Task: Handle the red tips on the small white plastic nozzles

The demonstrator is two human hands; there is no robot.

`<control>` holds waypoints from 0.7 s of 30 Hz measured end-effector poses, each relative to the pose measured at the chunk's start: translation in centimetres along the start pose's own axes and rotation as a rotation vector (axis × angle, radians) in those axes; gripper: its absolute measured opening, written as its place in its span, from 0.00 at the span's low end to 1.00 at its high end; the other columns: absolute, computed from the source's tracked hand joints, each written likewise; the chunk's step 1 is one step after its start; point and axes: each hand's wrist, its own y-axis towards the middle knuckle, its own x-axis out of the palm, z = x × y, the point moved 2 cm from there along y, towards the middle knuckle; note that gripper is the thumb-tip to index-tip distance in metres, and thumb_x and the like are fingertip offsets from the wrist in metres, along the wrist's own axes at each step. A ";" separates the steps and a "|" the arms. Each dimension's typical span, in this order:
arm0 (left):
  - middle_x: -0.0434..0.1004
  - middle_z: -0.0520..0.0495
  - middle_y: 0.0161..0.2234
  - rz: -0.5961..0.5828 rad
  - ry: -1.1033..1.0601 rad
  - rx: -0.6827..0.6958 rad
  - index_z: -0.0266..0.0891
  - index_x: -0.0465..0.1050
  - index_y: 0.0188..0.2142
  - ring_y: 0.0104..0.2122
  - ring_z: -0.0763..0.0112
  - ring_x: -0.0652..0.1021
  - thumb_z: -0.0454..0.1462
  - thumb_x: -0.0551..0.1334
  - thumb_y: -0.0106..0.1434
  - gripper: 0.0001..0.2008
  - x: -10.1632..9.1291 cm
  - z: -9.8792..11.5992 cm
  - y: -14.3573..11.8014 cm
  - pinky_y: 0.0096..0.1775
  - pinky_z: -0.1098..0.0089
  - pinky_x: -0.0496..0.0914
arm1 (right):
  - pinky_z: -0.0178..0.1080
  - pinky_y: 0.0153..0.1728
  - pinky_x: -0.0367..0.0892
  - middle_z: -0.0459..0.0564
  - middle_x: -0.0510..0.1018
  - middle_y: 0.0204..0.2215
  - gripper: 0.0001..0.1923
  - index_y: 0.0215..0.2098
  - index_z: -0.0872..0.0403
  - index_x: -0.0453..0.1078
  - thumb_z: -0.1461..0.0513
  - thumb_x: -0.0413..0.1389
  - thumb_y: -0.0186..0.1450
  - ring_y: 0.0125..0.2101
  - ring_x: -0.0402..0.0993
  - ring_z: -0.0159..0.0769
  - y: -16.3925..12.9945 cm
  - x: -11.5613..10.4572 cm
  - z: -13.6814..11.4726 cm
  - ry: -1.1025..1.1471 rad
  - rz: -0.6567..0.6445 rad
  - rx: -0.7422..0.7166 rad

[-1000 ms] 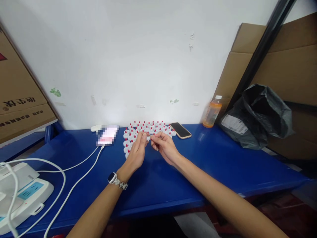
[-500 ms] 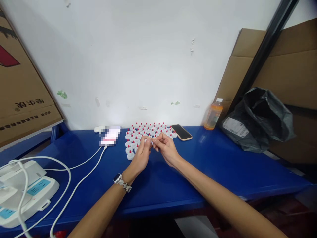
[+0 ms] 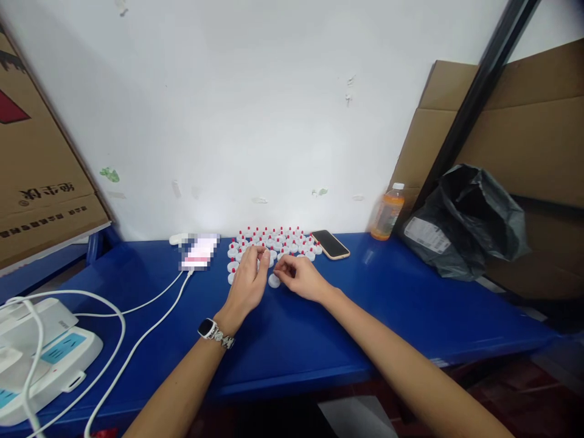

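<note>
Several small white bottle caps with red tips (image 3: 292,246) stand close together in rows on the blue table (image 3: 347,328), near the wall. My right hand (image 3: 303,277) has its thumb and fingers pinched at a white cap (image 3: 274,280) low over the table, in front of the group. The fingertips hide the top of this cap. My left hand (image 3: 250,277) is beside the front left of the group, its fingers loosely bent and the thumb apart from them. No object shows in it, and it covers some caps. A watch (image 3: 207,329) is on the left wrist.
A phone (image 3: 331,244) lies right of the caps. An orange drink bottle (image 3: 387,212) and a dark plastic bag (image 3: 460,225) stand farther right. At left are a power strip (image 3: 59,359), white cables (image 3: 152,334) and a blurred-out device (image 3: 199,252). Cardboard (image 3: 41,158) flanks the wall.
My hands were together, with a small white part between the fingertips. They have come apart. The right hand has moved down to the table with a cap, and the left has loosened.
</note>
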 end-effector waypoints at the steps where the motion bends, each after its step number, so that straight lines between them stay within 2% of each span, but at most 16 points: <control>1: 0.73 0.44 0.43 -0.003 0.007 0.011 0.41 0.66 0.45 0.45 0.62 0.74 0.48 0.46 0.73 0.17 0.0 0.1 0.0 0.50 0.60 0.67 | 0.34 0.27 0.60 0.42 0.71 0.23 0.06 0.34 0.53 0.70 0.59 0.56 0.66 0.22 0.65 0.30 -0.1 0.2 0.0 -0.065 -0.030 -0.012; 4: 0.72 0.43 0.45 0.016 0.065 0.060 0.41 0.67 0.44 0.47 0.61 0.73 0.48 0.49 0.72 0.16 -0.4 0.6 -0.2 0.51 0.59 0.67 | 0.37 0.33 0.64 0.45 0.73 0.28 0.07 0.41 0.52 0.71 0.58 0.56 0.66 0.28 0.69 0.33 -0.3 -0.2 -0.5 -0.266 0.036 -0.067; 7: 0.69 0.40 0.52 0.075 0.215 0.109 0.42 0.66 0.51 0.54 0.56 0.70 0.50 0.56 0.68 0.18 -1.7 0.7 -1.3 0.56 0.54 0.64 | 0.46 0.49 0.65 0.56 0.73 0.44 0.18 0.49 0.52 0.71 0.53 0.59 0.64 0.46 0.69 0.44 -0.7 -1.1 -1.0 -0.508 0.190 -0.087; 9: 0.62 0.37 0.60 0.094 0.320 0.097 0.43 0.61 0.60 0.61 0.49 0.64 0.53 0.61 0.62 0.30 -2.6 0.0 -2.4 0.60 0.47 0.60 | 0.56 0.57 0.57 0.63 0.65 0.57 0.31 0.58 0.51 0.67 0.47 0.61 0.60 0.59 0.59 0.55 -0.8 -1.3 -0.7 -0.662 0.242 -0.027; 11: 0.50 0.33 0.67 0.060 0.400 0.013 0.42 0.53 0.66 0.67 0.42 0.54 0.57 0.65 0.56 0.45 -3.1 -1.5 -3.3 0.62 0.41 0.54 | 0.64 0.60 0.48 0.65 0.53 0.66 0.44 0.65 0.50 0.60 0.40 0.61 0.56 0.66 0.44 0.64 -0.7 -1.3 0.0 -0.756 0.225 0.075; 13: 0.41 0.31 0.70 -0.011 0.433 -0.141 0.42 0.45 0.69 0.69 0.36 0.47 0.62 0.66 0.49 0.56 -3.2 -3.4 -3.5 0.62 0.38 0.52 | 0.68 0.61 0.40 0.63 0.43 0.70 0.51 0.69 0.47 0.53 0.35 0.58 0.54 0.69 0.31 0.67 -0.4 -0.9 1.0 -0.787 0.156 0.181; 16: 0.33 0.27 0.71 -0.102 0.419 -0.287 0.38 0.39 0.70 0.69 0.33 0.42 0.65 0.68 0.41 0.67 -2.6 -5.6 -2.4 0.64 0.39 0.50 | 0.71 0.61 0.34 0.57 0.33 0.72 0.55 0.72 0.42 0.45 0.33 0.55 0.54 0.69 0.22 0.69 0.3 -0.4 2.1 -0.802 0.070 0.293; 21: 0.32 0.22 0.71 -0.133 0.388 -0.280 0.33 0.38 0.70 0.70 0.34 0.40 0.65 0.69 0.40 0.70 -0.8 -7.1 0.8 0.66 0.43 0.46 | 0.72 0.60 0.32 0.55 0.27 0.73 0.53 0.72 0.40 0.41 0.35 0.55 0.57 0.68 0.19 0.70 1.5 0.2 3.2 -0.786 0.023 0.340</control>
